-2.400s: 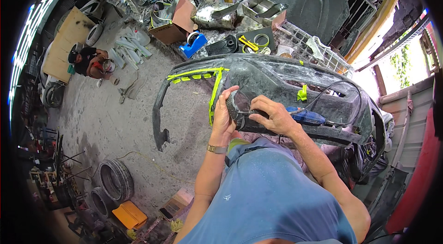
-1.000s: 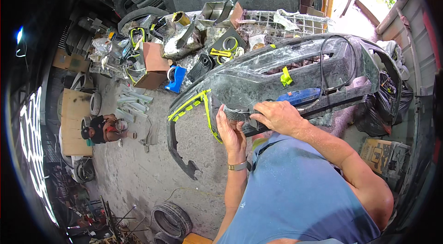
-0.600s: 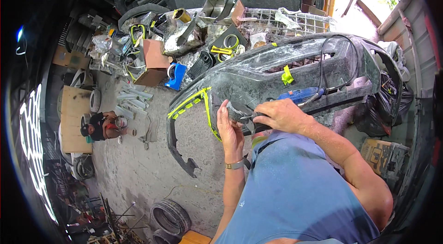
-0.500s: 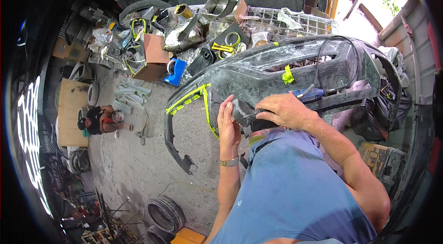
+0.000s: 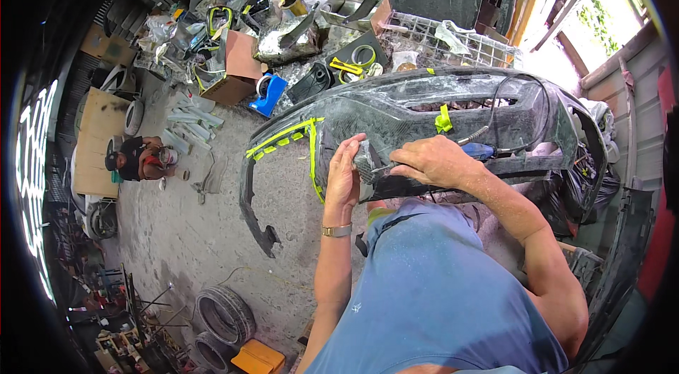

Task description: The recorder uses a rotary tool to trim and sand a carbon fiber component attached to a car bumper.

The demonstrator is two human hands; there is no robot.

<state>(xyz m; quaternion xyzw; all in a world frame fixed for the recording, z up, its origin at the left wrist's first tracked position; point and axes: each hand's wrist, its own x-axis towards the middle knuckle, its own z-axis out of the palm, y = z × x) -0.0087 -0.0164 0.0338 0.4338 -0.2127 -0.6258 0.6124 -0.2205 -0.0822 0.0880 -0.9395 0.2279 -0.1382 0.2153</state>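
A dark car bumper [image 5: 396, 119], dusted with white powder, lies across in front of me. Yellow-green tape [image 5: 313, 158] lines the opening at its left end, and a crumpled yellow-green tape piece [image 5: 443, 119] sits on its middle. My left hand [image 5: 344, 174] holds a small dark grey piece [image 5: 366, 162] upright, fingers along its left side. My right hand [image 5: 440, 162] is closed in a pinch at that piece's right edge; what its fingertips grip is too small to name. Beyond the right hand, a blue-handled tool [image 5: 479, 151] with a black cable rests on the bumper.
Behind the bumper are a blue tape dispenser [image 5: 268, 96], a cardboard box [image 5: 239, 70], a tape roll [image 5: 363, 55] and a wire rack [image 5: 453, 41]. Tires [image 5: 225, 314] lie on the floor at lower left. Another person [image 5: 141, 158] sits at the left. Black bags [image 5: 590, 179] hang at right.
The view has shifted slightly. The small grey piece shows more of its face between my hands, and my right fingertips have moved a little along its edge.
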